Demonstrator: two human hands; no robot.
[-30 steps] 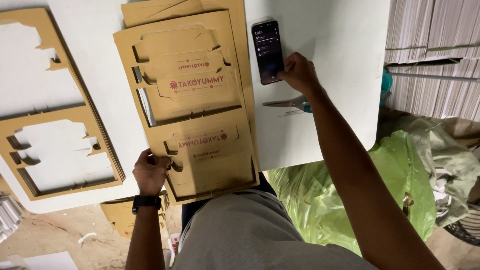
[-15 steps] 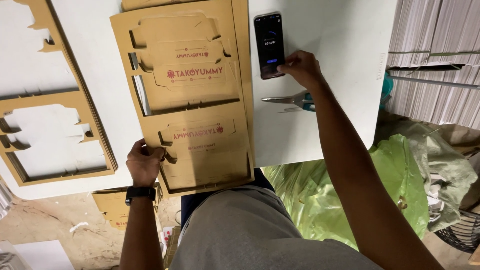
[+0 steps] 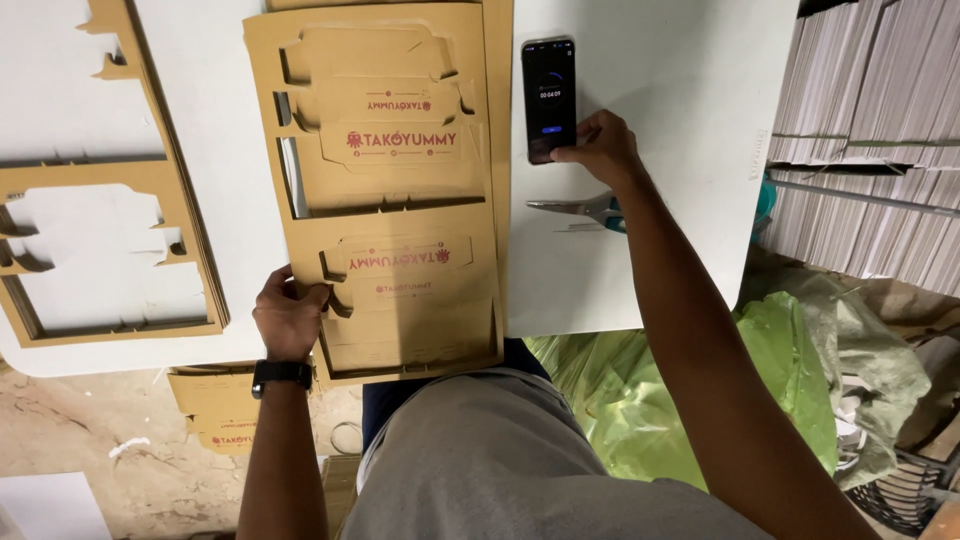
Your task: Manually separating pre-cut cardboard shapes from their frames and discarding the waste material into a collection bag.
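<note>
I saw the left hand (image 3: pixel 288 318) gripping the near left edge of the brown die-cut cardboard sheet (image 3: pixel 385 180), fingers curled over it, flat on the white desk (image 3: pixel 680 90). The right hand (image 3: pixel 598 148) touched the black smartphone (image 3: pixel 549 98) with loosely bent fingers. Grey-bladed scissors (image 3: pixel 575 208) lay just beside that wrist.

Even overhead light, soft shadows, sharp focus.
</note>
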